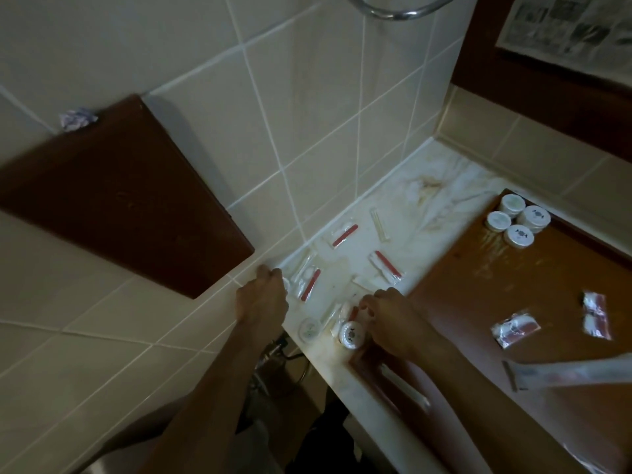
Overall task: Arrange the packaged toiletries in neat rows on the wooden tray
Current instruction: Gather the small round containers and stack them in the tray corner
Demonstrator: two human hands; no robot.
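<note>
marble counter [403, 206], pale and stained, runs between the tiled wall [307, 114] and the wooden tray [496, 302], and we see bare marble toward its far corner. four round white pots [518, 224] cluster in the tray's far corner, two clear sachets [547, 319] lie mid-tray, and a long wrapped packet [564, 371] crosses its near part. loose packets with red strips [345, 236] are scattered on the marble. our left hand [263, 295] reaches to the counter's wall edge, fingers curled on a small white pot [286, 285]. our right hand [386, 319] sits at the tray's left rim, fingers pinching a red-striped packet [350, 313] beside a round pot [349, 333].
</note>
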